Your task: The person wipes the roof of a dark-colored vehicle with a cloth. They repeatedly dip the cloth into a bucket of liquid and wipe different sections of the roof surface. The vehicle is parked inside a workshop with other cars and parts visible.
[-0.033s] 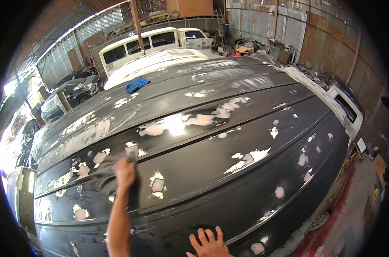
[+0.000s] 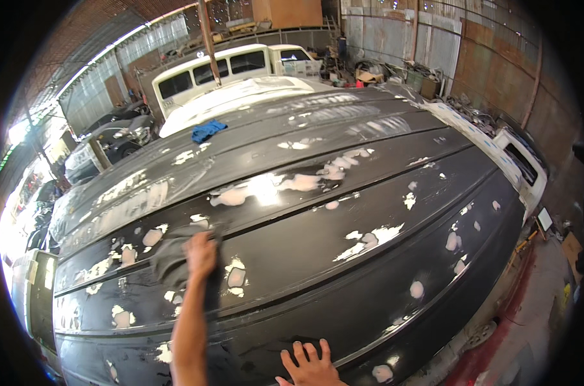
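Rusty corrugated walls enclose a workshop where a black van roof (image 2: pixel 343 257), ribbed along its length and blotched with pale filler patches, fills the view. Left hand (image 2: pixel 200 254) reaches far forward, clenched on a small dark sanding block (image 2: pixel 216 230) pressed against the panel just ahead of its knuckles, beside a filler patch (image 2: pixel 236 277). Right hand (image 2: pixel 308 367) lies flat, fingers spread, holding nothing, well behind. Far ahead lies a blue rag (image 2: pixel 208 130).

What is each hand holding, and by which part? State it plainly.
The left hand presses a small dark sanding block against the black vehicle roof, gripped from above. The right hand holds nothing, lying flat on the roof.
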`<act>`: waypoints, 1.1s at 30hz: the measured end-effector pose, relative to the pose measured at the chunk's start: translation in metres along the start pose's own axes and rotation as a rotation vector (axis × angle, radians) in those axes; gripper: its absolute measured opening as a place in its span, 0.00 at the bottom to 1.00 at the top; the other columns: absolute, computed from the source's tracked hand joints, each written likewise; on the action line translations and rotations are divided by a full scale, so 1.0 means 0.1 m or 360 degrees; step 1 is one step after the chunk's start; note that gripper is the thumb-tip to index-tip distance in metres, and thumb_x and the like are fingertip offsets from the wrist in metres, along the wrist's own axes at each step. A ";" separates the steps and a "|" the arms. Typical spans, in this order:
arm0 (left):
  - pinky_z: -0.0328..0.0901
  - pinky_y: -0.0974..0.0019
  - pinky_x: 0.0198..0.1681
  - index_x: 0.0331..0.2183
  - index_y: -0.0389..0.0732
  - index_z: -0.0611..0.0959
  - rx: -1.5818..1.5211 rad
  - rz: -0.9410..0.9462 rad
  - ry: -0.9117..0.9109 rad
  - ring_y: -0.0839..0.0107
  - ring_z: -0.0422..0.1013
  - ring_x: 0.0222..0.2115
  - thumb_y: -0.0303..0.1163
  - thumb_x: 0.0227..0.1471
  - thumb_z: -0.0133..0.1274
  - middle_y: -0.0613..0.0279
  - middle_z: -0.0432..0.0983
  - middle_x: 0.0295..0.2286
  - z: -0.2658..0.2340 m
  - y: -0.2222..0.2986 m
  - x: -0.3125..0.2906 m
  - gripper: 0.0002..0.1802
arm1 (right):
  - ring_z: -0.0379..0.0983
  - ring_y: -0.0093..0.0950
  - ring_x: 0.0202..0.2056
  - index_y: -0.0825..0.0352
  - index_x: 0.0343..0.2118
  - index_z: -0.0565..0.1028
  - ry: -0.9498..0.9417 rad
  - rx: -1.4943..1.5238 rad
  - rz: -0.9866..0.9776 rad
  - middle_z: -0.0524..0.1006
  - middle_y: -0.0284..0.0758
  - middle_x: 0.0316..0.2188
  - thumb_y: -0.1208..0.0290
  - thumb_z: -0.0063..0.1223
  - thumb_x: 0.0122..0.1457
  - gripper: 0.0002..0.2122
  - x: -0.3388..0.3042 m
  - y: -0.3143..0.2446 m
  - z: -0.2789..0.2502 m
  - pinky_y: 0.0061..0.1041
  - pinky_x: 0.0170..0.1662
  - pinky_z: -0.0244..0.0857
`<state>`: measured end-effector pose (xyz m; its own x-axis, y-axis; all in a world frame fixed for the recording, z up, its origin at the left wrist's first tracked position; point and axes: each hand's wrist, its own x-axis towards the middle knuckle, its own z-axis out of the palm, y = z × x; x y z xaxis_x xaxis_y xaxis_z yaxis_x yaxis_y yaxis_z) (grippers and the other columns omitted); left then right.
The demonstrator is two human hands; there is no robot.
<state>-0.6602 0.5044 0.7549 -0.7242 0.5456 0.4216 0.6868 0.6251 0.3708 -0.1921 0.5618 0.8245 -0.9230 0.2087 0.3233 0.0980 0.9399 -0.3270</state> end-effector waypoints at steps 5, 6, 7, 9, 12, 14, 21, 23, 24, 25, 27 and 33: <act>0.52 0.61 0.68 0.64 0.26 0.66 -0.1858 -0.0656 -0.0330 0.61 0.59 0.65 0.39 0.63 0.55 0.46 0.67 0.62 0.55 2.07 0.26 0.36 | 0.64 0.51 0.54 0.62 0.57 0.72 0.0206 0.0473 -0.0128 0.68 0.50 0.56 0.45 0.60 0.57 0.31 -0.12 0.27 -0.03 0.61 0.60 0.53; 0.51 0.60 0.68 0.65 0.28 0.65 -0.2250 -0.0753 -0.0418 0.60 0.57 0.66 0.40 0.63 0.54 0.46 0.66 0.62 0.49 2.48 0.16 0.37 | 0.61 0.56 0.57 0.63 0.61 0.68 0.0324 0.0814 -0.0145 0.62 0.52 0.60 0.52 0.64 0.56 0.33 -0.13 0.36 -0.08 0.60 0.63 0.52; 0.62 0.51 0.65 0.62 0.32 0.69 -0.2542 -0.0839 -0.0569 0.55 0.69 0.59 0.39 0.66 0.49 0.48 0.72 0.58 0.37 2.88 0.11 0.30 | 0.57 0.56 0.61 0.64 0.63 0.64 0.0449 0.1261 -0.0126 0.57 0.54 0.63 0.57 0.66 0.55 0.36 -0.12 0.52 -0.16 0.58 0.65 0.52; 0.65 0.47 0.62 0.61 0.33 0.69 -0.2918 -0.0678 -0.0824 0.54 0.72 0.56 0.40 0.66 0.48 0.48 0.72 0.58 0.04 3.65 -0.28 0.29 | 0.53 0.56 0.64 0.69 0.64 0.61 0.0915 0.1041 0.0053 0.54 0.57 0.64 0.56 0.68 0.54 0.40 -0.15 1.11 -0.41 0.56 0.66 0.50; 0.65 0.47 0.62 0.61 0.32 0.70 -0.3135 -0.0549 -0.1168 0.53 0.72 0.55 0.42 0.66 0.48 0.47 0.72 0.57 -0.34 4.74 -0.93 0.30 | 0.52 0.59 0.64 0.69 0.67 0.57 0.1117 0.0578 -0.0086 0.52 0.60 0.66 0.48 0.62 0.58 0.42 -0.51 2.13 -1.03 0.58 0.66 0.49; 0.62 0.52 0.63 0.61 0.31 0.70 -0.2892 -0.0384 -0.1349 0.56 0.71 0.56 0.47 0.64 0.49 0.48 0.73 0.56 -0.48 5.25 -1.30 0.34 | 0.53 0.56 0.65 0.64 0.66 0.63 0.1159 0.0325 -0.0228 0.55 0.59 0.66 0.44 0.59 0.58 0.38 -0.72 2.41 -1.34 0.59 0.65 0.50; 0.54 0.52 0.66 0.54 0.34 0.78 -0.0387 -0.0412 -0.0280 0.51 0.66 0.60 0.40 0.61 0.54 0.47 0.75 0.54 -0.20 5.29 -2.28 0.25 | 0.57 0.62 0.59 0.58 0.63 0.70 -0.0028 0.0041 0.0189 0.64 0.56 0.62 0.42 0.52 0.61 0.32 -1.09 3.27 -1.61 0.64 0.62 0.50; 0.49 0.46 0.69 0.54 0.34 0.77 -0.0080 -0.0319 -0.0117 0.45 0.60 0.63 0.38 0.58 0.56 0.44 0.71 0.56 -0.04 5.08 -2.68 0.26 | 0.50 0.67 0.64 0.55 0.65 0.68 -0.0115 -0.0177 0.0266 0.60 0.55 0.66 0.42 0.44 0.64 0.31 -1.19 3.84 -1.62 0.64 0.65 0.46; 0.46 0.43 0.70 0.54 0.34 0.77 0.0125 -0.0432 -0.0148 0.42 0.57 0.65 0.37 0.56 0.56 0.43 0.69 0.57 0.02 4.99 -2.86 0.26 | 0.51 0.65 0.64 0.60 0.64 0.67 -0.0113 -0.0278 0.0228 0.60 0.57 0.66 0.44 0.43 0.64 0.31 -1.21 4.16 -1.63 0.65 0.67 0.41; 0.44 0.41 0.70 0.55 0.35 0.76 0.0084 -0.0299 -0.0038 0.41 0.55 0.65 0.37 0.56 0.56 0.42 0.68 0.58 0.08 4.90 -2.96 0.27 | 0.49 0.64 0.66 0.66 0.63 0.67 -0.0016 -0.0298 0.0112 0.59 0.60 0.65 0.48 0.43 0.64 0.31 -1.23 4.53 -1.68 0.67 0.69 0.34; 0.41 0.39 0.71 0.56 0.35 0.74 0.0106 -0.0263 0.0031 0.40 0.52 0.67 0.37 0.56 0.56 0.41 0.64 0.60 0.15 4.79 -3.09 0.29 | 0.40 0.64 0.70 0.68 0.66 0.63 -0.0137 -0.0301 0.0271 0.53 0.61 0.68 0.53 0.47 0.63 0.32 -1.28 5.26 -1.88 0.64 0.71 0.27; 0.40 0.41 0.72 0.59 0.35 0.72 0.0137 -0.0353 -0.0107 0.40 0.48 0.69 0.36 0.54 0.53 0.39 0.60 0.63 0.11 4.84 -2.97 0.32 | 0.29 0.62 0.73 0.53 0.75 0.47 -0.0447 -0.0506 0.1191 0.41 0.48 0.75 0.41 0.42 0.66 0.39 -1.10 6.77 -2.43 0.57 0.72 0.27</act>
<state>-0.1131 0.6507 0.8000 -0.8611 0.4240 0.2805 0.5049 0.7775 0.3750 0.0659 1.2411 0.7834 -0.6275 0.7688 -0.1235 0.7786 0.6213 -0.0885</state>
